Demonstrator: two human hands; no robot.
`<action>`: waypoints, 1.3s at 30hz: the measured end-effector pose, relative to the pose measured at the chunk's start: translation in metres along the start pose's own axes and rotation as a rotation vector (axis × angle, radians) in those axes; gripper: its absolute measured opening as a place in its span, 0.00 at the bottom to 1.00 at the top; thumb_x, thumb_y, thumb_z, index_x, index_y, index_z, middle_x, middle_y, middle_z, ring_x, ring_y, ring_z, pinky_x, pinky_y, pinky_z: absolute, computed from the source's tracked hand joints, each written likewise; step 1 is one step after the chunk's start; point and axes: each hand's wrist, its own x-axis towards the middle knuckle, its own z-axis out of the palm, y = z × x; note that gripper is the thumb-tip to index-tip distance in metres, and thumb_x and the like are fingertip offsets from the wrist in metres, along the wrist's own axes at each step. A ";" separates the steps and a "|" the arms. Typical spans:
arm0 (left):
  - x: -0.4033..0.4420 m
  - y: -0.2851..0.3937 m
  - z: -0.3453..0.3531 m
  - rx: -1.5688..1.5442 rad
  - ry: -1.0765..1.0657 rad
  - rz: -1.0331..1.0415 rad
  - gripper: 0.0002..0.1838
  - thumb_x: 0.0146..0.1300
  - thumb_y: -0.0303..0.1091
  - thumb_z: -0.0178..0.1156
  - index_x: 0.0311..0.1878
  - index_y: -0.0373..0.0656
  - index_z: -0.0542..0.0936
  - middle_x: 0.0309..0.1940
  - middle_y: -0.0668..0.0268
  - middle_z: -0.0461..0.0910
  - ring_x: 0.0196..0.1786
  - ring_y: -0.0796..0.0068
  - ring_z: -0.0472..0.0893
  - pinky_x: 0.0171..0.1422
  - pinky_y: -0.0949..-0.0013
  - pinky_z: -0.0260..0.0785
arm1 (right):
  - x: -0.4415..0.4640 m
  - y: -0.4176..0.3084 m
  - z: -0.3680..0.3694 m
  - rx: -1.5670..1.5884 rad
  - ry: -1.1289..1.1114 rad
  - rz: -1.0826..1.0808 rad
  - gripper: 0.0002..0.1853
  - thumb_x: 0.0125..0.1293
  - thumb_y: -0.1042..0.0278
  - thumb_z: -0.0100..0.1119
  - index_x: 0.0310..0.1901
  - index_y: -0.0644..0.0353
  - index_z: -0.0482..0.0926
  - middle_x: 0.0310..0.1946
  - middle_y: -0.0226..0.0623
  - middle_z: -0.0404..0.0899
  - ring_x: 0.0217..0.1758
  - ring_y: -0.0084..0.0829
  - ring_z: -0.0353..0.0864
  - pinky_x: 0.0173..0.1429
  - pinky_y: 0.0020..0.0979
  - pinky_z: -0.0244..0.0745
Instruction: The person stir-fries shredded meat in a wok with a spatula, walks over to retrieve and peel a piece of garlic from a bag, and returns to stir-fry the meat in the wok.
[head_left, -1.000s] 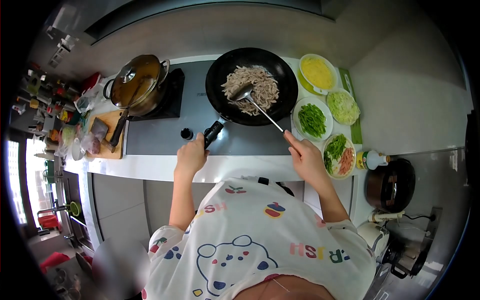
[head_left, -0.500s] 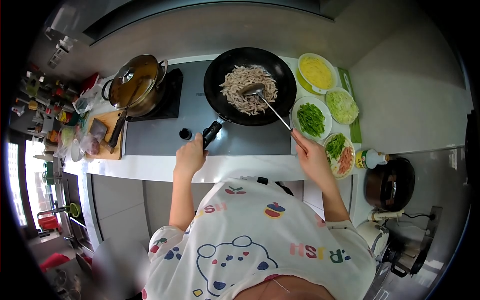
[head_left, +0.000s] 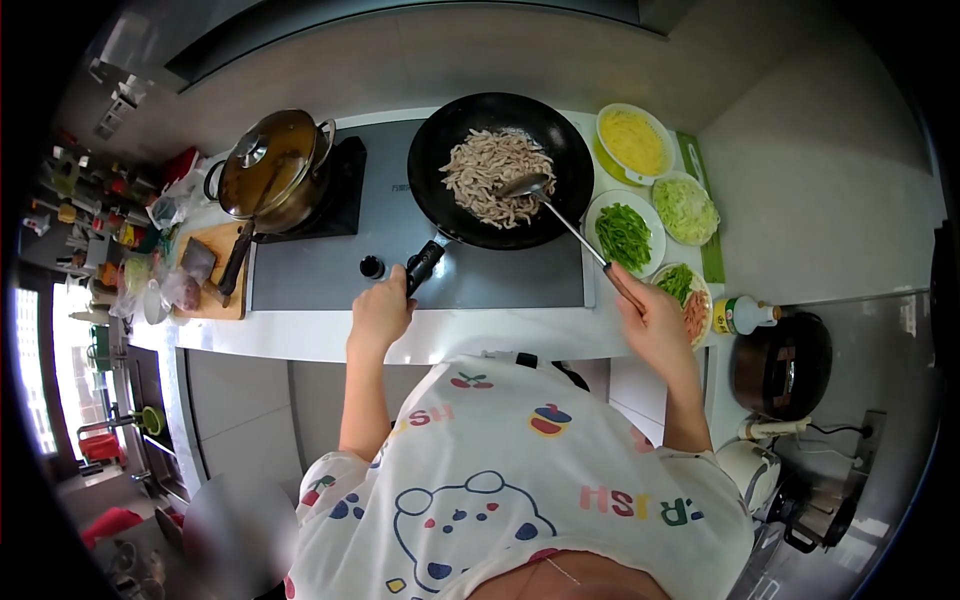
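One round black wok (head_left: 440, 205) on a smooth grey hob (head_left: 320, 285)

Behind everything rises a plain grey wall (head_left: 800, 190); below it runs a glossy white counter (head_left: 450, 343). At the hob's left, a glass-lidded steel pot (head_left: 298, 208) sits above a black burner, right of a pale wooden board (head_left: 233, 302). Four dishes of cut food (head_left: 657, 240) line the right side. The left hand (head_left: 382, 315) is closed around the wok's black handle (head_left: 425, 262); the right hand (head_left: 655, 320) wraps a brown-gripped metal ladle (head_left: 524, 186), its bowl among pale strips (head_left: 485, 165) in the wok.
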 end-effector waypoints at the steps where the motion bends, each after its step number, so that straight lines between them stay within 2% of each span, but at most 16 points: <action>1: 0.000 0.001 -0.001 0.002 -0.002 0.000 0.20 0.61 0.35 0.69 0.50 0.41 0.70 0.34 0.50 0.86 0.39 0.43 0.85 0.42 0.46 0.77 | -0.002 -0.003 -0.005 -0.041 -0.016 0.004 0.23 0.68 0.76 0.59 0.65 0.55 0.78 0.45 0.52 0.84 0.42 0.50 0.85 0.47 0.38 0.78; 7: -0.001 0.002 -0.001 -0.003 0.006 0.000 0.20 0.61 0.35 0.69 0.49 0.41 0.70 0.33 0.50 0.86 0.38 0.43 0.85 0.43 0.46 0.77 | -0.005 0.008 0.002 0.041 0.033 -0.045 0.23 0.67 0.76 0.59 0.64 0.57 0.78 0.39 0.51 0.84 0.38 0.50 0.83 0.45 0.40 0.77; 13: 0.000 0.001 0.002 -0.013 0.014 0.008 0.20 0.61 0.35 0.69 0.49 0.41 0.70 0.33 0.50 0.86 0.39 0.43 0.86 0.43 0.46 0.77 | -0.017 0.006 -0.017 -0.109 -0.020 -0.072 0.23 0.67 0.75 0.60 0.65 0.57 0.78 0.41 0.51 0.84 0.39 0.49 0.82 0.45 0.39 0.76; 16: 0.001 0.001 0.001 0.000 0.006 0.008 0.21 0.61 0.35 0.69 0.49 0.41 0.70 0.32 0.50 0.86 0.38 0.43 0.86 0.42 0.47 0.77 | -0.013 0.006 -0.015 -0.010 -0.021 0.011 0.23 0.68 0.74 0.59 0.65 0.57 0.78 0.41 0.52 0.84 0.39 0.48 0.82 0.46 0.40 0.76; 19: 0.000 0.002 -0.001 0.003 0.005 0.003 0.21 0.61 0.35 0.69 0.49 0.40 0.70 0.32 0.50 0.86 0.37 0.43 0.86 0.42 0.47 0.77 | -0.022 0.003 -0.027 0.057 0.024 -0.035 0.22 0.68 0.74 0.58 0.65 0.57 0.78 0.44 0.51 0.85 0.43 0.48 0.84 0.49 0.39 0.77; 25: 0.001 -0.001 0.002 -0.011 0.007 0.016 0.21 0.60 0.35 0.70 0.49 0.41 0.70 0.32 0.50 0.86 0.38 0.43 0.86 0.42 0.47 0.77 | -0.013 -0.017 -0.038 -0.165 -0.148 0.090 0.22 0.68 0.75 0.58 0.64 0.59 0.79 0.48 0.49 0.86 0.47 0.48 0.85 0.53 0.38 0.78; 28: 0.001 0.000 0.002 0.013 0.001 0.007 0.21 0.60 0.35 0.70 0.50 0.41 0.70 0.32 0.50 0.86 0.38 0.43 0.86 0.42 0.47 0.77 | -0.022 -0.012 -0.045 -0.097 -0.037 -0.048 0.22 0.68 0.74 0.59 0.63 0.58 0.79 0.45 0.49 0.86 0.45 0.49 0.85 0.51 0.40 0.78; 34: 0.001 0.001 0.001 0.004 -0.013 0.002 0.21 0.61 0.35 0.70 0.50 0.41 0.69 0.33 0.50 0.86 0.38 0.43 0.86 0.43 0.47 0.77 | -0.012 -0.024 -0.047 -0.286 -0.124 0.057 0.22 0.67 0.73 0.60 0.63 0.55 0.80 0.42 0.49 0.86 0.43 0.48 0.85 0.48 0.42 0.78; 37: 0.000 0.000 0.001 0.001 -0.004 0.001 0.21 0.61 0.35 0.69 0.50 0.41 0.69 0.33 0.50 0.86 0.38 0.44 0.86 0.43 0.47 0.77 | -0.019 -0.023 -0.053 -0.202 -0.053 -0.050 0.21 0.67 0.72 0.59 0.63 0.55 0.80 0.40 0.50 0.85 0.41 0.51 0.84 0.47 0.42 0.77; 39: 0.000 0.001 0.000 0.003 -0.010 -0.001 0.21 0.61 0.35 0.69 0.50 0.41 0.69 0.33 0.50 0.86 0.38 0.43 0.86 0.43 0.47 0.78 | -0.021 -0.035 -0.059 -0.200 -0.135 -0.005 0.21 0.67 0.71 0.59 0.63 0.55 0.80 0.40 0.51 0.84 0.40 0.51 0.84 0.46 0.43 0.77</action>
